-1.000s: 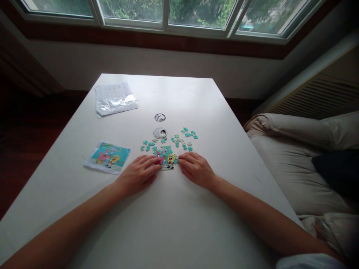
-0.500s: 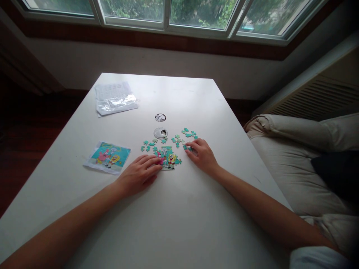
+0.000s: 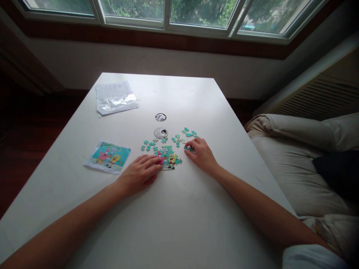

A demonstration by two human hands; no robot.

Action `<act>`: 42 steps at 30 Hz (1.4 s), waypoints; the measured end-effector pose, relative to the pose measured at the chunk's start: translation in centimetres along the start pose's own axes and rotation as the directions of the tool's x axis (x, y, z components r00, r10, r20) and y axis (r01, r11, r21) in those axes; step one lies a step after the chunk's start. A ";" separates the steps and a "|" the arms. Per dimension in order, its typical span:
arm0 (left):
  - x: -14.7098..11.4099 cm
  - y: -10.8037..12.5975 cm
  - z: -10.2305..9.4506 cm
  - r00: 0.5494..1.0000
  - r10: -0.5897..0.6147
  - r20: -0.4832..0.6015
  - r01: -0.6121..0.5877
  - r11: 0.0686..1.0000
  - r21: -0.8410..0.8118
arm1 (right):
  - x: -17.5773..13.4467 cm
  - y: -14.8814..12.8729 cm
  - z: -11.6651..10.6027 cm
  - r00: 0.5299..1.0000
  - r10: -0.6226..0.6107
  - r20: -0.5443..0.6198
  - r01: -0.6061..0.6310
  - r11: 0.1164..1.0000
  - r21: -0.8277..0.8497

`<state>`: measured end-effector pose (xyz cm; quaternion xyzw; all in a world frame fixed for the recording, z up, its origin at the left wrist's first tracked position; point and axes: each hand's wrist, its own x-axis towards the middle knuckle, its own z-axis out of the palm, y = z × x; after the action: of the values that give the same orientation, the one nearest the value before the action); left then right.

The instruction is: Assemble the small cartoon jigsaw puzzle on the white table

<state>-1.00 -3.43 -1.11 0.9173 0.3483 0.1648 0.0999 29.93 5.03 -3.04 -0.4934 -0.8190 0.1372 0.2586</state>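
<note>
Smooth white tabletop (image 3: 179, 228), softly glossy
Crinkled clear plastic sleeve (image 3: 120, 101), shiny; white paper sheets (image 3: 108, 90), matt; small turquoise jigsaw pieces (image 3: 177, 145), low sheen; round silver table fitting (image 3: 157, 132), metallic-looking; cream padded sofa (image 3: 280, 160), dull and creased.

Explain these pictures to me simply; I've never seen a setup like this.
There is no machine here: a person works with two bare hands, seen from a camera worn on their head, looking forward and down. On the white table lies a partly built jigsaw, with loose pieces beyond and to the right. Further left are a colourful cartoon picture and papers with clear plastic. The left hand rests its fingers at the jigsaw's left edge. The right hand has its fingertips among loose pieces; whether it grips one is unclear.
</note>
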 end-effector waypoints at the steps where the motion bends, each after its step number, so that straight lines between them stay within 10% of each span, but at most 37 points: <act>1: 0.0 0.0 0.0 1.000 0.001 0.001 -0.001 1.000 0.001 | 0.0 0.0 -0.1 1.000 0.003 0.013 -0.003 1.000 0.005; 42: 0.0 0.1 0.0 1.000 -0.005 0.016 0.005 1.000 0.018 | 0.0 -1.2 0.0 0.998 0.046 -0.030 -0.051 0.987 -0.153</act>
<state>-0.90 -3.47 -1.11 0.9186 0.3513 0.1542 0.0950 29.06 4.48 -2.48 -0.5335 -0.8114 0.0732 0.2272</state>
